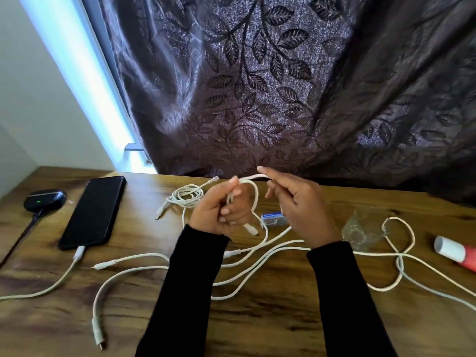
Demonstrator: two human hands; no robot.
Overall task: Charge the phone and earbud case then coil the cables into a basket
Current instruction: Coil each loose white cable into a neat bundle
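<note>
A black phone [94, 212] lies at the left of the wooden table [257, 318] with a white cable [64, 275] plugged into its near end. Further left sits a dark earbud case [45, 199] showing a green light, a dark cable running from it. My left hand [219, 210] grips a loop of white cable [253, 199] above the table's middle. My right hand [298, 207] pinches the same cable at the loop's top. A coiled white cable [185, 197] rests behind my left hand. Several loose white cables [257, 266] sprawl across the table.
A small blue and white box [273, 219] lies between my hands. A clear glass [365, 228] stands at the right, and a white-capped red tube [456, 251] lies at the right edge. A dark leaf-patterned curtain [257, 86] hangs behind the table.
</note>
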